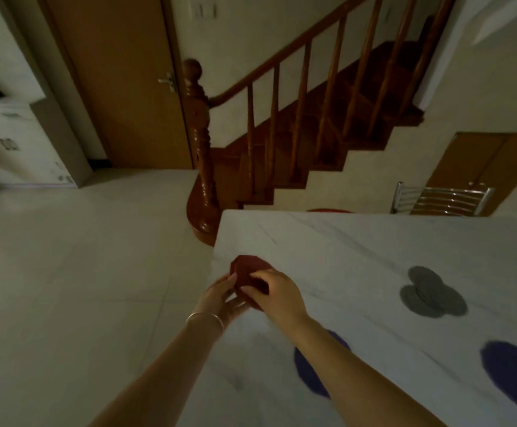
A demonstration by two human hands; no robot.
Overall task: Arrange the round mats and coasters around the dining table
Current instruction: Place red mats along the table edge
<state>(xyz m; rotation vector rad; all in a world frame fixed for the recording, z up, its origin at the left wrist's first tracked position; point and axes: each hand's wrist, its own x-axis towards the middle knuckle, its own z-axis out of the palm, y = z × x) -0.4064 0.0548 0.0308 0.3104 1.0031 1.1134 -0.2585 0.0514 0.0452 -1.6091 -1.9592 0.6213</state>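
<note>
In the middle of the frame, at the table's (pixel 328 241) left edge, both hands are holding a small stack of dark red coasters (pixel 248 269): the left hand (pixel 224 295) is gripping from below, the right hand (pixel 277 291) is pinching from above. Grey coasters (pixel 432 292) are lying overlapped at right, blue mats (pixel 516 371) in the lower right.

Both my hands, left hand (pixel 224 295) and right hand (pixel 277 292), grip red coasters (pixel 249 272) over the surface (pixel 343 248) edge; grey coasters (pixel 432 292) lie right, well apart.
</note>
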